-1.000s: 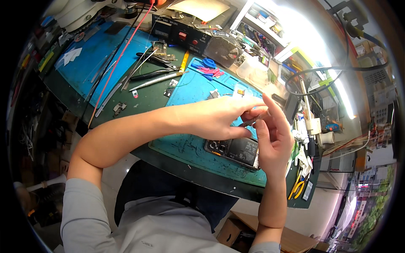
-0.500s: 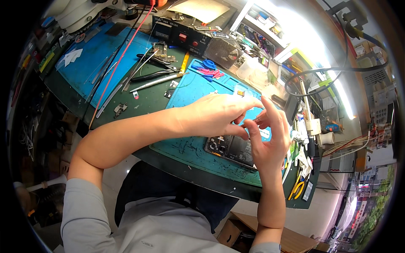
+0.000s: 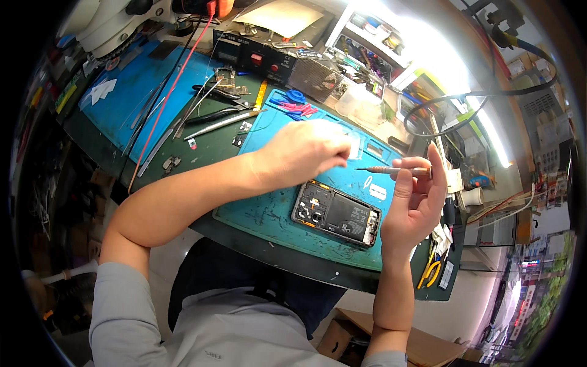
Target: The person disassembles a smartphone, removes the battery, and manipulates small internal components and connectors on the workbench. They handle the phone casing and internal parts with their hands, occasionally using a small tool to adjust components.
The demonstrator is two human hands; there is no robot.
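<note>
My right hand (image 3: 419,202) grips a slim precision screwdriver (image 3: 391,170) between thumb and fingers, its dark pointed tip aimed left toward my other hand. My left hand (image 3: 309,153) hovers over the blue work mat (image 3: 257,183) with its fingers curled in; what they hold, if anything, is hidden. Below the hands an opened smartphone (image 3: 342,212) lies on the mat, with its black battery, camera module and inner boards bare. Just right of it lie a small white loop-shaped pin (image 3: 367,182) and a white card-like piece (image 3: 378,192).
Pink and blue picks (image 3: 296,109) lie at the mat's far edge. To the left are pliers (image 3: 214,115), tweezers (image 3: 160,147) and a silver pen-like tool (image 3: 214,128). A black bench device (image 3: 260,58) stands behind. Yellow-handled pliers (image 3: 430,273) rest at right.
My hands have parted: the right moved rightward, bringing the screwdriver into plain sight, while the left shifted slightly left. The phone is now uncovered.
</note>
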